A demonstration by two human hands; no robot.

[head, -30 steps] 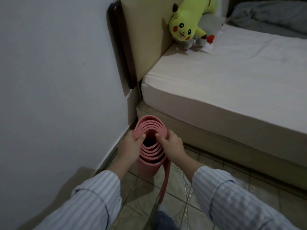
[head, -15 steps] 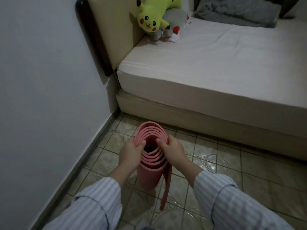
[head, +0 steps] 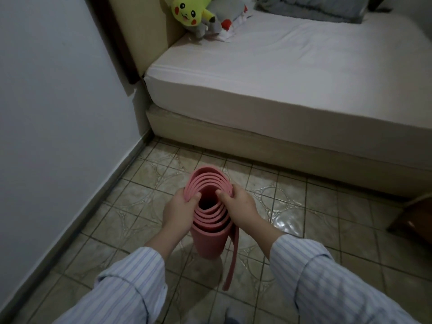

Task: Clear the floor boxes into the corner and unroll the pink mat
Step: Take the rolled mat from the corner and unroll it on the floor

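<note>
The rolled pink mat (head: 209, 239) stands upright over the tiled floor in the middle of the head view, its coiled top end facing me. My left hand (head: 178, 211) grips the left rim of the roll, thumb hooked inside the coil. My right hand (head: 240, 208) grips the right rim the same way. The mat's loose outer edge hangs down as a strip on the right side. No floor boxes are fully in view.
A bed (head: 280, 90) with a white sheet fills the upper right, with a yellow plush toy (head: 187, 11) at its headboard. A white wall (head: 58, 113) runs along the left. A brown object (head: 416, 220) shows at the right edge. Tiled floor (head: 145, 188) lies around the mat.
The mat and both hands have come away from the wall and bed corner, out over the open tiles. The grip on the roll is unchanged.
</note>
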